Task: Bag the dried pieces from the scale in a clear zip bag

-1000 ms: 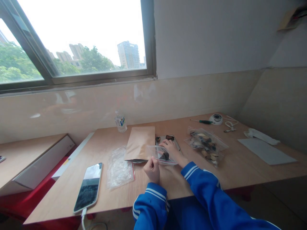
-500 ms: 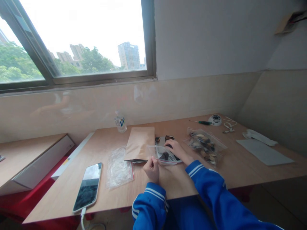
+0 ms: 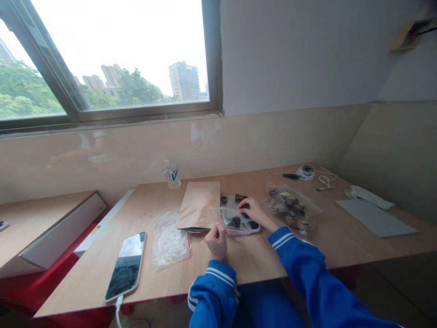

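Note:
My left hand is closed on the edge of a clear zip bag. A dark, rough piece shows in or beneath the bag's clear film; I cannot tell which. My right hand pinches another dark brown piece above a flat white device with dark buttons, which looks like a small scale. Two more brown pieces, one at the back and one at the left, lie on it. A brown paper bag lies against its left side.
Filled clear bags of similar pieces lie to the right. Empty plastic bags, a phone on a cable and a bottle are left. A screwdriver, dome camera and grey sheet lie far right.
My right hand has drawn back slightly to the right, with the dark piece at its fingertips now plainer to see. The left hand stays on the bag's edge.

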Available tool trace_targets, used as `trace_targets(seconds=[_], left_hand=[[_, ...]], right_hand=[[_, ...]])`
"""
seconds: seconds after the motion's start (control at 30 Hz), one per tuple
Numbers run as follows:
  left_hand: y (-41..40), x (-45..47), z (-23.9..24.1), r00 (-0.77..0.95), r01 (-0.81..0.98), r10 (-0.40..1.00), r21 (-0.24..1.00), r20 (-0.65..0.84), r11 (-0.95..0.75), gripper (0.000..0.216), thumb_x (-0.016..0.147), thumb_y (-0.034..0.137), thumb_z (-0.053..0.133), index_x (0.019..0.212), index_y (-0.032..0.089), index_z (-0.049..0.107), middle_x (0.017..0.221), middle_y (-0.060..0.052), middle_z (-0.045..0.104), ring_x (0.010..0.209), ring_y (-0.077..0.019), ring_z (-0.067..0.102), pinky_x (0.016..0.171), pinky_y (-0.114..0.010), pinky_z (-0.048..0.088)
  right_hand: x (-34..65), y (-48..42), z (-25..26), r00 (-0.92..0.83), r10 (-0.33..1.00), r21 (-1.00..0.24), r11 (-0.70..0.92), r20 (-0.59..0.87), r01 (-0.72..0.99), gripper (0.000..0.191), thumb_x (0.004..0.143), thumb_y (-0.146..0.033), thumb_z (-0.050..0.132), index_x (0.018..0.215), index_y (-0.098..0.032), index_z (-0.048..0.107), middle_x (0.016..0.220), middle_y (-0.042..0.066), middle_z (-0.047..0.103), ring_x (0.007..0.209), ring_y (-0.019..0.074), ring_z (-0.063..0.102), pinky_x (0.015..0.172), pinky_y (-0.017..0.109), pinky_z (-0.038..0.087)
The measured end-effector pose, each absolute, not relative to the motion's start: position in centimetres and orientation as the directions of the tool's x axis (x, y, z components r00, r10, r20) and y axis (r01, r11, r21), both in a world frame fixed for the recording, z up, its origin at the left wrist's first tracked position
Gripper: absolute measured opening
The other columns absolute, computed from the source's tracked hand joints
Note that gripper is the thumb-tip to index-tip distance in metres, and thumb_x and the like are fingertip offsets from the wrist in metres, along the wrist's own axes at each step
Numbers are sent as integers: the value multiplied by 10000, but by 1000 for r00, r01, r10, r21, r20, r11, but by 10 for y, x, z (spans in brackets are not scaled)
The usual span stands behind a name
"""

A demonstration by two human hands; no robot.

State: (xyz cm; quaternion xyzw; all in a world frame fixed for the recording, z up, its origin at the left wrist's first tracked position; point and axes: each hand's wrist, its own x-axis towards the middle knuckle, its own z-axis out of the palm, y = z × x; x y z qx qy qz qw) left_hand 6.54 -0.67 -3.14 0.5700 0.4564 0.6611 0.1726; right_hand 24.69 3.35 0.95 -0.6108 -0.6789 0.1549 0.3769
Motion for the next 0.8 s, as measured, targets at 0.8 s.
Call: trace_targets(seconds=[0.8], left_hand=[[-9,65,-32,-249,252,785,820,567,-513,413,870,346,421,503,164,466,434,44,399,421,-64,353,461,-183,325]], right_hand=[[200,-21,114,-315,873,-655,488,372,577,173,767,-147,588,909,-210,665,953,32,637,918,166,601,853,307,465]])
